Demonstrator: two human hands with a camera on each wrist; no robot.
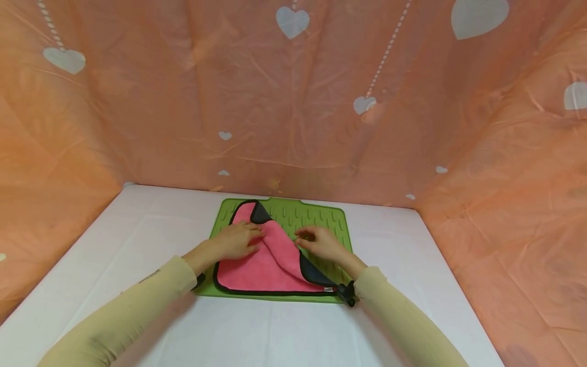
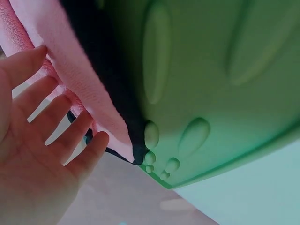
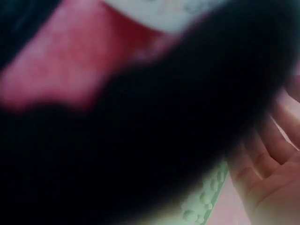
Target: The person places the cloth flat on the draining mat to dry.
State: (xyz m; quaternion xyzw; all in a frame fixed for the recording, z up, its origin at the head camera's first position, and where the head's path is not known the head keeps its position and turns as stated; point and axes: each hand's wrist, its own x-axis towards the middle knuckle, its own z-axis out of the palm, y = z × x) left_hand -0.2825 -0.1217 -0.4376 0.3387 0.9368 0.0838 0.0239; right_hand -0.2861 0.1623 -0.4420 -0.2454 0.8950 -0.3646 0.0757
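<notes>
A pink cloth [image 1: 270, 265] with a black border and a dark underside lies partly folded on a green ribbed mat [image 1: 330, 219]. My left hand [image 1: 238, 239] rests flat on the pink top of the cloth. In the left wrist view its fingers [image 2: 56, 117] are straight and spread beside the cloth [image 2: 70, 61], with the mat [image 2: 211, 70] behind. My right hand [image 1: 318, 242] sits at the cloth's diagonal folded edge, its fingers curled and pinching that edge. The right wrist view is mostly blurred dark cloth [image 3: 140, 140], with my fingers [image 3: 267, 173] at the right.
The mat lies in the middle of a white table [image 1: 137, 239]. Orange sheeting with white hearts [image 1: 293, 102] closes in the back and both sides. A black wrist strap [image 1: 347, 293] sits at my right cuff.
</notes>
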